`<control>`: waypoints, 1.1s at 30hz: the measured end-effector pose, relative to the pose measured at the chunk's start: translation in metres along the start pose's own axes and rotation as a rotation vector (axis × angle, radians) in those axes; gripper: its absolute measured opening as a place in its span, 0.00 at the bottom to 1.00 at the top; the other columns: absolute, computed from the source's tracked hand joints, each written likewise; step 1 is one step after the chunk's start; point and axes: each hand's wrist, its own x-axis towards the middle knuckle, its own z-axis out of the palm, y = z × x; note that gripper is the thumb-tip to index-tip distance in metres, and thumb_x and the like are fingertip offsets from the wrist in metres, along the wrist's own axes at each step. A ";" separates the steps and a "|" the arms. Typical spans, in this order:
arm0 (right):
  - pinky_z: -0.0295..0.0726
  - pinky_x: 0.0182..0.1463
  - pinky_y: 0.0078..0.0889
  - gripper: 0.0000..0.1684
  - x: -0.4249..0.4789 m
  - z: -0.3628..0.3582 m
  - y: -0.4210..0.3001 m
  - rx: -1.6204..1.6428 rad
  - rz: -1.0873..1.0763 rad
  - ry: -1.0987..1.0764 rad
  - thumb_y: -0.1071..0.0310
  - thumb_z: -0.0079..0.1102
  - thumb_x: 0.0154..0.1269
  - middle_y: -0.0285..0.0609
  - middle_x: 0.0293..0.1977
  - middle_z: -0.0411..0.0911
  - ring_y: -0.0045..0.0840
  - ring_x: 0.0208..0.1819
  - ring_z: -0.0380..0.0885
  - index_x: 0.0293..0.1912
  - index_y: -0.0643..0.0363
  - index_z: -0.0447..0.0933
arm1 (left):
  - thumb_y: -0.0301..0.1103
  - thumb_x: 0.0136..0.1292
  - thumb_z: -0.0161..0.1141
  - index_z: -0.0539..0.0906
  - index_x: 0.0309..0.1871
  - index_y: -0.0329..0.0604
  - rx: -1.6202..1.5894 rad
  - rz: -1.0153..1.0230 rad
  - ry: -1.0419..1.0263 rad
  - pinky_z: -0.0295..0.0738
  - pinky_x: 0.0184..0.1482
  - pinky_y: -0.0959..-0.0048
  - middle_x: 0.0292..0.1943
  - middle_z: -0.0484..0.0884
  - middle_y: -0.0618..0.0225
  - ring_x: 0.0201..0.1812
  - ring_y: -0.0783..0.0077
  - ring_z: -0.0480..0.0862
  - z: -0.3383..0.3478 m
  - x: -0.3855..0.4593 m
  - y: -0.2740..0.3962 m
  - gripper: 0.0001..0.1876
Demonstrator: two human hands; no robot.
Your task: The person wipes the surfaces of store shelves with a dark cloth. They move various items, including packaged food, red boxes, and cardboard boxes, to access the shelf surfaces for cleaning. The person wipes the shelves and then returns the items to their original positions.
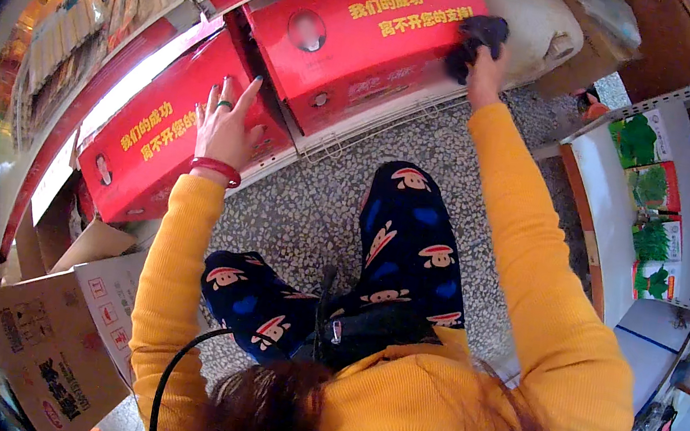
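Note:
My right hand (486,69) is closed on a dark, bunched cloth (478,38), which lies against the right end of a large red cardboard box (371,39) with yellow writing and a small portrait. My left hand (228,121), fingers spread, rests on or just above a second red box (155,140) of the same kind, near the gap between the two. A green ring is on one finger and a red bangle on the wrist. Nothing shows in that hand. Both boxes sit on a low white shelf (330,136).
A pale sack (534,23) lies beside the right box. An opened brown cardboard box (51,345) stands at the lower left. Packaged goods (64,33) fill the upper left shelf. Shelving with green-and-white packets (651,184) runs along the right, above a speckled floor (312,210).

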 end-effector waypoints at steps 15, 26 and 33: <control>0.71 0.51 0.42 0.22 -0.059 0.004 0.130 -1.232 -0.057 -0.879 0.67 0.50 0.47 0.60 0.41 0.74 0.48 0.46 0.72 0.45 0.64 0.72 | 0.39 0.52 0.57 0.62 0.63 0.60 0.115 0.095 -0.153 0.71 0.51 0.55 0.58 0.63 0.40 0.59 0.44 0.66 0.007 0.014 -0.020 0.32; 0.73 0.48 0.42 0.21 -0.227 0.094 0.088 -1.327 -0.470 -1.286 0.63 0.50 0.50 0.56 0.37 0.77 0.50 0.39 0.75 0.46 0.60 0.74 | 0.37 0.49 0.57 0.63 0.63 0.60 -0.087 0.070 0.073 0.62 0.59 0.53 0.61 0.62 0.47 0.64 0.48 0.59 0.025 0.001 -0.033 0.34; 0.69 0.46 0.22 0.22 -0.206 0.055 0.060 -0.410 0.182 -0.934 0.78 0.52 0.48 0.38 0.36 0.75 0.23 0.39 0.73 0.47 0.62 0.72 | 0.23 0.48 0.55 0.69 0.58 0.48 -0.483 -0.417 0.821 0.53 0.65 0.61 0.61 0.63 0.54 0.64 0.53 0.60 0.048 -0.076 -0.045 0.28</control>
